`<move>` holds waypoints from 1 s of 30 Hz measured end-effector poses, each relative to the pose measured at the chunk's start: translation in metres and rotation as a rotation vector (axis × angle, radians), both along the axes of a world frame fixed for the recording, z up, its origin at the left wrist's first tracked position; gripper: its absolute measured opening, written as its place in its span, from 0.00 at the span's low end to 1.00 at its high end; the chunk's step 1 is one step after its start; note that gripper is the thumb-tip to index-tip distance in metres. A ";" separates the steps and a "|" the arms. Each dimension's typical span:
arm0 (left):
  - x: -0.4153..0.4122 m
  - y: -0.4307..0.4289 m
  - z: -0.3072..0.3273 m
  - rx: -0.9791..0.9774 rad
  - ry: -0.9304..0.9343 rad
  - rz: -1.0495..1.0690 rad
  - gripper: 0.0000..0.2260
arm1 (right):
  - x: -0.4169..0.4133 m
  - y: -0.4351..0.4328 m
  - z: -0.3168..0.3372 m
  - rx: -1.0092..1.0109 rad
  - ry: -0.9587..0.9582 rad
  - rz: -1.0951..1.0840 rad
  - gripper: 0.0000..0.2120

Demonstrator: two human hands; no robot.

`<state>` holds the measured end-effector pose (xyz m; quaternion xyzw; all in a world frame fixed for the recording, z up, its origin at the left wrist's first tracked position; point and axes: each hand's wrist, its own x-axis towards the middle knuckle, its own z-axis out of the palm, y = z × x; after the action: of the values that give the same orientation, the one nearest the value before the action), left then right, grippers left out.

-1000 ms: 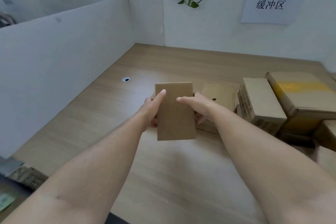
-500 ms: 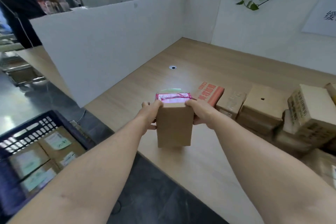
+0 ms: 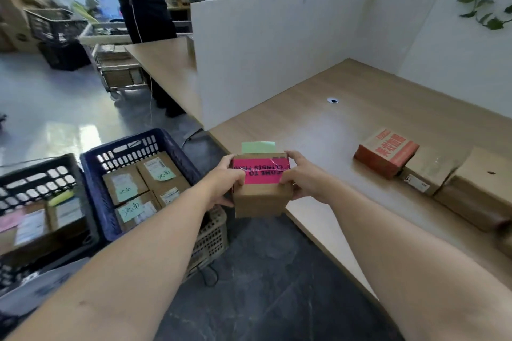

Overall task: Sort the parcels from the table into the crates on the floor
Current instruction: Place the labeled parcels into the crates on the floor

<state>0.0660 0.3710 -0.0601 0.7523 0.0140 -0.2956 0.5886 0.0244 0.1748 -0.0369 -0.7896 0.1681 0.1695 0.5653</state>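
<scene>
White partitions fenced the wooden desk (image 3: 318, 130), where a red-printed box (image 3: 386, 151) and plain cartons (image 3: 476, 191) lay well to the right of our hands, while the blue crate (image 3: 116, 147) and the black crate (image 3: 33, 174) sat on the floor to their left, both already holding labelled parcels. We held the small parcel (image 3: 261, 188) with its pink tape and green note just off the desk's edge, our left hand (image 3: 224, 183) and right hand (image 3: 302, 177) clamped against its opposite sides. We judged ourselves mid-carry; next we would need to read that note, choose the matching crate, then swing left and lower the parcel onto the ones inside.
</scene>
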 end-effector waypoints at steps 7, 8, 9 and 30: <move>-0.006 0.084 -0.009 -0.052 0.000 0.173 0.10 | 0.019 0.076 -0.010 0.105 -0.020 0.112 0.16; -0.007 0.095 -0.010 -0.066 0.008 0.205 0.11 | 0.023 0.086 -0.012 0.119 -0.031 0.122 0.11; -0.008 0.105 -0.011 -0.083 0.022 0.240 0.12 | 0.026 0.096 -0.013 0.134 -0.035 0.134 0.09; 0.067 0.217 -0.058 0.135 -0.218 0.457 0.40 | 0.168 0.214 -0.076 -0.096 -0.134 0.557 0.25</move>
<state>0.1325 0.5880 -0.1181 0.7947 0.1396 -0.0706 0.5865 0.1929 0.3888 -0.1131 -0.8406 -0.0849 0.2574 0.4689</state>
